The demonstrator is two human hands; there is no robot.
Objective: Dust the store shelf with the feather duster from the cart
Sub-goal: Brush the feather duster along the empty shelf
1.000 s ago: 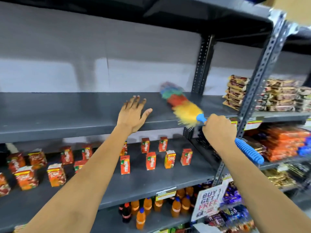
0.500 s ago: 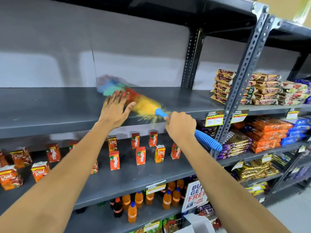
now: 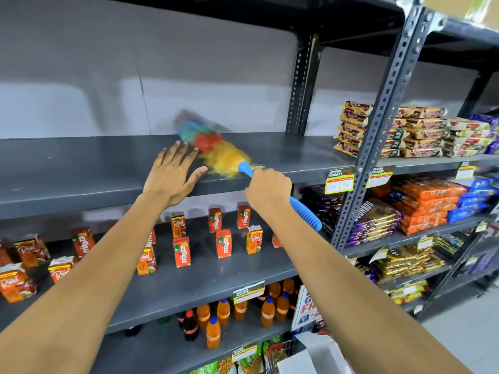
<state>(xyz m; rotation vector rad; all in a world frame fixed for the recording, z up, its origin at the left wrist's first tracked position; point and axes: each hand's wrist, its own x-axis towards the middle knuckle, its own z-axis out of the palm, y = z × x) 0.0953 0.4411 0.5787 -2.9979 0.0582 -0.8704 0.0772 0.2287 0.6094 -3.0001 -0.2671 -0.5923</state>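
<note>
A dark grey metal store shelf (image 3: 81, 163) runs across the view at chest height, bare on its left and middle. My right hand (image 3: 267, 188) is shut on the ribbed blue handle of the feather duster (image 3: 216, 147). The duster's head, yellow, red, green and blue, lies blurred on the shelf and points up-left toward the back wall. My left hand (image 3: 171, 175) rests flat on the shelf's front edge with fingers spread, just left of the yellow feathers and touching them or nearly so.
Perforated grey uprights (image 3: 378, 125) stand to the right. Stacked snack packets (image 3: 399, 130) fill the same shelf beyond them. Small juice cartons (image 3: 224, 247) stand on the shelf below, orange drink bottles (image 3: 267, 311) lower still. A wire cart (image 3: 297, 352) shows at the bottom.
The duster swept left along the shelf, then came back a little to the right. My left hand stayed flat on the shelf's front edge. The camera view shifted.
</note>
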